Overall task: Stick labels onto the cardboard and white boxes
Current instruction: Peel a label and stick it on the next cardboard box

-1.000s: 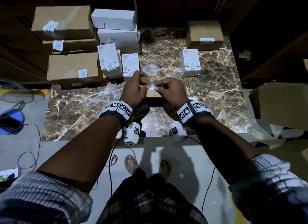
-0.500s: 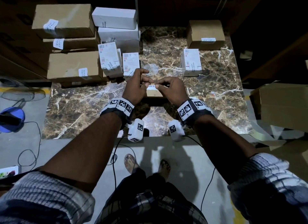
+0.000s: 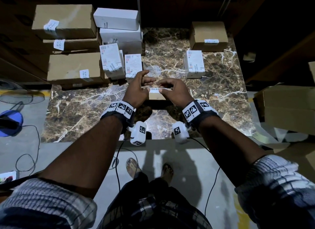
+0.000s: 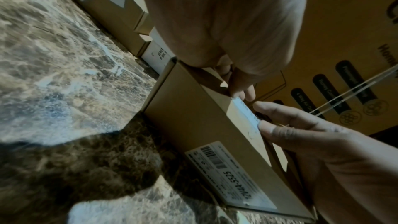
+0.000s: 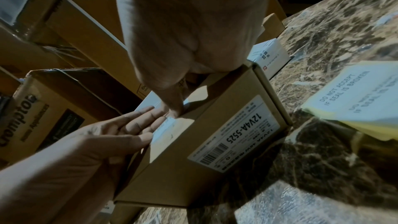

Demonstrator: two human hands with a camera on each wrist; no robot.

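A small cardboard box (image 3: 156, 97) stands in the middle of the marble table (image 3: 88, 107), with a printed barcode sticker (image 5: 234, 135) on its near side. A white seal label (image 3: 155, 90) lies along the box's top edge. My left hand (image 3: 146, 80) has spread fingers; in the right wrist view its straight fingers (image 5: 137, 123) lie against the label (image 5: 165, 128). My right hand (image 3: 161, 86) arches over the box, its thumb tip pressing the label's right end (image 4: 247, 111). Neither hand pinches the label.
Labelled cardboard boxes (image 3: 73, 68) and white boxes (image 3: 117, 19) are stacked at the back left. A white box (image 3: 194, 63) and a cardboard box (image 3: 208, 34) stand at the back right. A pad of seal labels (image 5: 355, 101) lies right of the box. Larger cartons (image 3: 288, 107) sit beyond the right edge.
Both hands pinched the label over the box before; now the label lies on the box edge, the left fingers have spread open and the right thumb presses it down.
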